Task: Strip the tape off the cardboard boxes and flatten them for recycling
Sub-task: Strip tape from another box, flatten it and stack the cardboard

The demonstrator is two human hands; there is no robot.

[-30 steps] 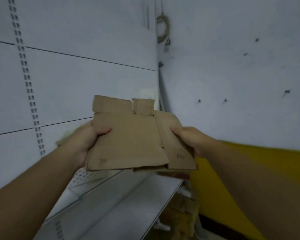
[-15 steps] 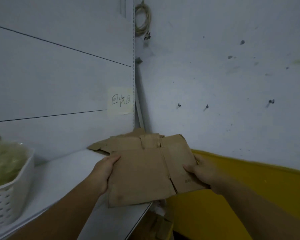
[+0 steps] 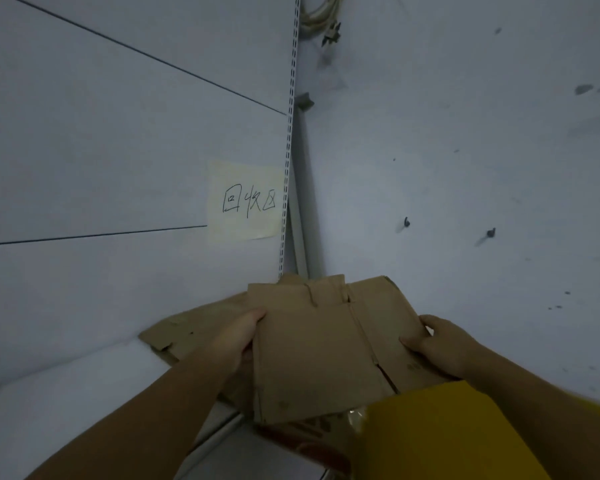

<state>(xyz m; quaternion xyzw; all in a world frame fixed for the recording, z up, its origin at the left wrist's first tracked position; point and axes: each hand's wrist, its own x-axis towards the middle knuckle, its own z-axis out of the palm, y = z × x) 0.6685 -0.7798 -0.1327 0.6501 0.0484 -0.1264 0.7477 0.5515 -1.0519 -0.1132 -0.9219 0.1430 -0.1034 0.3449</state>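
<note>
Cardboard box (image 3: 319, 351), flattened, is held over a shelf (image 3: 66, 386): left hand (image 3: 238, 336) and right hand (image 3: 440, 344) each pinch one side edge.

Dim, flat bluish light, source perhaps overhead; soft shadows; wide-angle bending at edges; lower corners smeared

I count two hands, a left hand (image 3: 239, 336) and a right hand (image 3: 440, 344). There is one flat cardboard box (image 3: 319, 351) and one more flat cardboard piece (image 3: 181, 332). I also see one shelf (image 3: 66, 393), one yellow note (image 3: 245, 200), one bundle of cord (image 3: 321, 12) and two small dark pegs (image 3: 407, 222).
</note>
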